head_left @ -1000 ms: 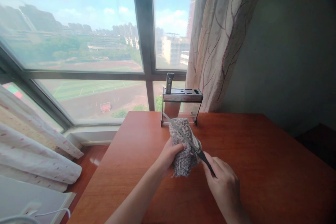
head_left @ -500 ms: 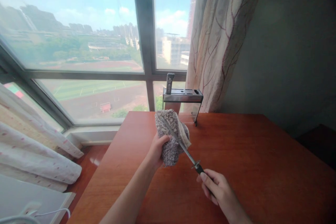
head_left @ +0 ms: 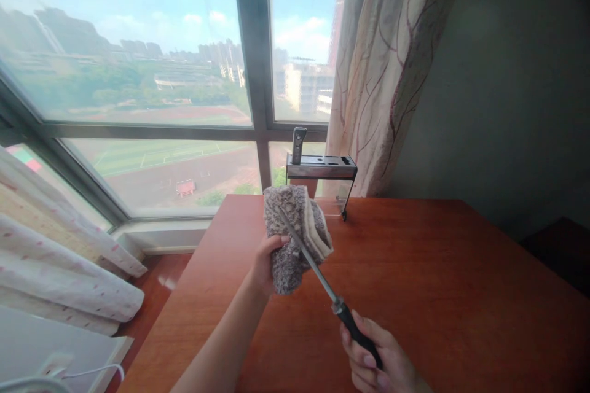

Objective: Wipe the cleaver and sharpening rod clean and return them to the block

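While wiping: left hand (head_left: pixel 265 261) grips cloth (head_left: pixel 295 233) around the rod.
Rod (head_left: pixel 306 255): right hand (head_left: pixel 373 362) clenches its handle, steadying it above the worktop (head_left: pixel 437 270).

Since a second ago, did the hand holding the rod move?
Yes. The right hand pulled the rod back toward the person, farther from the knife rack, which stayed put.

Left hand (head_left: pixel 265 261) raised, fingers curled closed; right hand (head_left: pixel 375 362) low, apparently fisted, partly cropped.
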